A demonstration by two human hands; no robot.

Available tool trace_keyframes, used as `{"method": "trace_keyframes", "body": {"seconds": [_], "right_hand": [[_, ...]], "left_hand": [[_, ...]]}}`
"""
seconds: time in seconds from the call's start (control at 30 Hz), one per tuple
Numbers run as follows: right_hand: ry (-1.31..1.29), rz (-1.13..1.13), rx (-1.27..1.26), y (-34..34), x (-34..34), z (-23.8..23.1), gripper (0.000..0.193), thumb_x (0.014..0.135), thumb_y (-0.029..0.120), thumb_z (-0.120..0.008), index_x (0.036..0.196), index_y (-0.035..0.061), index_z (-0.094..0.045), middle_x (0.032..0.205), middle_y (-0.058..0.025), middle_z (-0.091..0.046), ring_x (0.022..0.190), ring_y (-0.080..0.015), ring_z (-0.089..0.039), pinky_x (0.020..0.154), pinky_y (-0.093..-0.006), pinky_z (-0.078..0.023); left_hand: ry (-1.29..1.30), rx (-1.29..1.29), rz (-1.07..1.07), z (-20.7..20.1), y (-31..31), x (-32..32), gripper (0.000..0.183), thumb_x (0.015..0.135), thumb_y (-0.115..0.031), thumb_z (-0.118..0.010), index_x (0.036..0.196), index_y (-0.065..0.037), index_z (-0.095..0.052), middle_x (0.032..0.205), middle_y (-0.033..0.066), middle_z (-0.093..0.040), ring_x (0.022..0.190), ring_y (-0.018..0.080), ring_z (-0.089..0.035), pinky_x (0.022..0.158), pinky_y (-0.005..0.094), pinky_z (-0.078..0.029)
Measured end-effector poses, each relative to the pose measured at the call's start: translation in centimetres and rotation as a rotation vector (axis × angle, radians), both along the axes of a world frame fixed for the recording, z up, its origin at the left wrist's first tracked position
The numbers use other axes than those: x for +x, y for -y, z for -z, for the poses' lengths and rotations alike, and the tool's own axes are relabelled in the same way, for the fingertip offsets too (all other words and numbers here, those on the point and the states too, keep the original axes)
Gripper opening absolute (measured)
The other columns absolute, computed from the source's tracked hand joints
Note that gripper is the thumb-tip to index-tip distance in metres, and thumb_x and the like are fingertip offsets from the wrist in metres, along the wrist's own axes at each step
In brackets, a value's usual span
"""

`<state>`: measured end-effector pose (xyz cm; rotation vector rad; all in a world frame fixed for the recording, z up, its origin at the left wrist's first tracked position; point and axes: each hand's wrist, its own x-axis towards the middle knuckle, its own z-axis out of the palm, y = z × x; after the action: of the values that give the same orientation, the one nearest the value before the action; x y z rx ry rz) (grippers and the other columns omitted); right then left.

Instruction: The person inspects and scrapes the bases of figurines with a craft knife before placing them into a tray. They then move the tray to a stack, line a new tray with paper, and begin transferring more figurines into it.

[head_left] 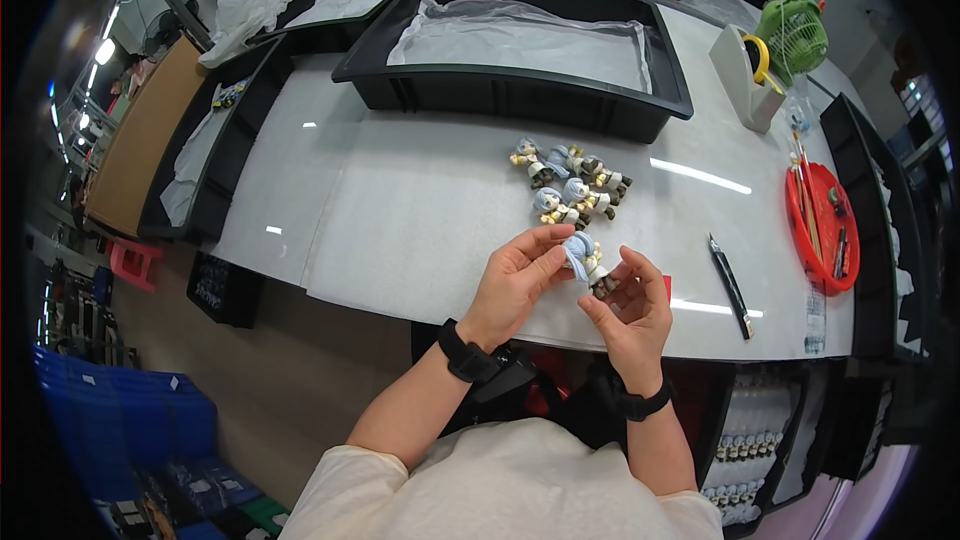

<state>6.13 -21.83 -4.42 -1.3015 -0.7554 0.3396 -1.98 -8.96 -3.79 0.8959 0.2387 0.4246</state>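
Both the left hand (515,280) and right hand (630,310) pinch a small blue-haired plastic figurine (585,260) above the white table's (400,210) near edge, apparently inspecting it, its finished-looking fellows (570,185) clustered at twelve o'clock.

Figurine (588,262) in hands: pale blue hair, white outfit, dark brown feet. Loose figurines (572,183) mid-tabletop: same colours. Tabletop (420,200) white, glossy. Big tray (520,90) at far edge: black, white liner. Round tray (822,230) at right edge: red. Small fan (792,32) at far right corner: green. Wristbands black.
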Motion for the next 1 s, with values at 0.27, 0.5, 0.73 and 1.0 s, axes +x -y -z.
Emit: {"method": "trace_keyframes", "body": {"seconds": [0.27,0.5,0.73,1.0], "right_hand": [[-0.048,-0.011,0.022,-0.07,-0.03,0.13,0.054,0.067,-0.004,-0.069,0.114,0.0008,-0.045,0.091,-0.0036,-0.045,0.078,-0.0083,-0.051,0.062,-0.0182,-0.045],[-0.027,-0.012,0.014,-0.05,0.02,0.25,0.053,0.067,-0.004,-0.069,0.114,0.001,-0.045,0.091,-0.0031,-0.045,0.078,-0.0082,-0.051,0.063,-0.0185,-0.046],[-0.025,-0.015,0.006,-0.05,-0.03,0.07,0.052,0.067,-0.004,-0.069,0.113,0.0007,-0.045,0.09,-0.0031,-0.045,0.077,-0.0079,-0.05,0.063,-0.0189,-0.046],[-0.015,-0.015,0.003,-0.08,0.1,0.03,0.052,0.067,-0.005,-0.068,0.113,0.0007,-0.045,0.089,-0.0029,-0.045,0.077,-0.0078,-0.05,0.064,-0.0189,-0.046]], "left_hand": [[-0.019,0.039,-0.005,-0.19,0.12,0.01,0.028,0.087,-0.01,-0.047,0.114,0.0,-0.048,0.105,0.0072,-0.054,0.097,0.0137,-0.052,0.088,0.0303,-0.042],[-0.024,0.049,-0.012,-0.06,0.1,0.03,0.028,0.087,-0.009,-0.047,0.114,0.0,-0.048,0.105,0.0071,-0.055,0.097,0.0135,-0.052,0.087,0.0302,-0.042],[-0.03,0.055,-0.013,-0.05,0.12,-0.03,0.028,0.087,-0.009,-0.047,0.114,0.0,-0.048,0.105,0.0072,-0.055,0.098,0.0134,-0.052,0.087,0.0297,-0.042],[-0.014,0.044,-0.004,0.06,0.08,0.05,0.029,0.087,-0.008,-0.048,0.115,-0.001,-0.047,0.108,0.0075,-0.054,0.099,0.0133,-0.051,0.088,0.0289,-0.041]]}}
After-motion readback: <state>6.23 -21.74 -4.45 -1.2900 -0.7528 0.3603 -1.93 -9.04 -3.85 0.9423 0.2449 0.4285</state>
